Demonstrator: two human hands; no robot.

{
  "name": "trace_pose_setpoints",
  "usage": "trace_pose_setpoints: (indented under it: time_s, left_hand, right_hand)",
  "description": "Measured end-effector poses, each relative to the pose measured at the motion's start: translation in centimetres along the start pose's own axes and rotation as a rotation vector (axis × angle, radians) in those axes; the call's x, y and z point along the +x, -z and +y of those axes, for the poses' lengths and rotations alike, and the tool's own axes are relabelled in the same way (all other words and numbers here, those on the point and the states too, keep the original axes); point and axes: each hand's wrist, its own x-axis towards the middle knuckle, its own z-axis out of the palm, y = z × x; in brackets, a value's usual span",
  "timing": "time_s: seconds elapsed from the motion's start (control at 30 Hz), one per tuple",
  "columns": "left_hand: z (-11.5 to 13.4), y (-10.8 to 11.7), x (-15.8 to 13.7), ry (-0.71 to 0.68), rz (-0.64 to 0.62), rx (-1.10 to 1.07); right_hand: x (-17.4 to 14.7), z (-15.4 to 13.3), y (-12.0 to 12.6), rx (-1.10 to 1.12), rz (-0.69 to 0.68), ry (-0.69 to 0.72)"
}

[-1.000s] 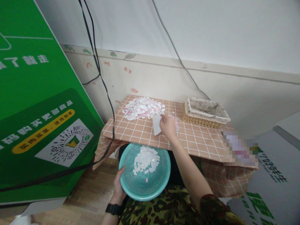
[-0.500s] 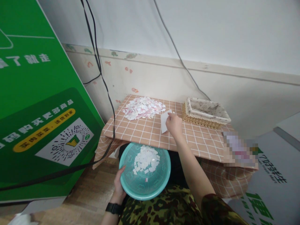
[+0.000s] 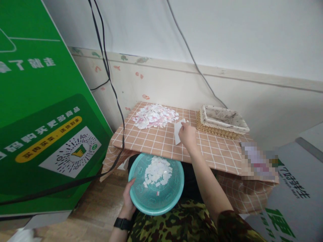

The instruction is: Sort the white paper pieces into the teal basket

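My left hand [image 3: 129, 198] grips the left rim of a teal plastic colander [image 3: 176, 198] that rests on my lap, thumb over the edge. Inside the colander lies a heap of small white paper pieces [image 3: 157, 171]. Over the table, my right hand [image 3: 187, 132] pinches a white sheet of paper [image 3: 177, 130] at its right side; the sheet is held tilted. To the left of that hand, a larger pile of torn white and pinkish paper scraps [image 3: 153, 116] is heaped on the checked tablecloth [image 3: 151, 141].
A wicker basket with a cloth liner [image 3: 222, 126] stands at the table's right. A green printed panel [image 3: 37, 101] rises on the left, with a black cable [image 3: 117, 111] hanging beside it. A flat item, partly pixelated, lies at the table's right corner.
The white sheet in my right hand has turned and now looks narrower. My left hand and the colander have hardly moved.
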Motion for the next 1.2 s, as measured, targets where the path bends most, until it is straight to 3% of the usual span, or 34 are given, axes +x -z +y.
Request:
trace_pose_setpoints:
  time_s: [0.2,0.33,0.57,0.77,1.2]
  left_hand:
    - [0.1,-0.4,-0.3,-0.014,-0.012,-0.007]
    - [0.1,-0.2,-0.4,-0.031,-0.033,-0.018]
    - [0.0,0.0,-0.2,-0.008,-0.033,-0.024]
    - [0.1,-0.2,-0.4,-0.032,-0.023,-0.011]
    - [0.0,-0.6,-0.7,-0.006,-0.084,0.011]
  right_hand:
    - [-0.5,0.0,0.8,0.081,0.058,0.073]
    - [-0.7,-1.5,0.7,0.066,0.001,0.11]
    - [-1.3,-2.9,-0.9,0.062,0.041,0.096]
    - [-2.2,-1.9,-2.4,0.175,0.053,0.15]
    - [3.9,0.4,-3.3,0.582,-0.148,0.24]
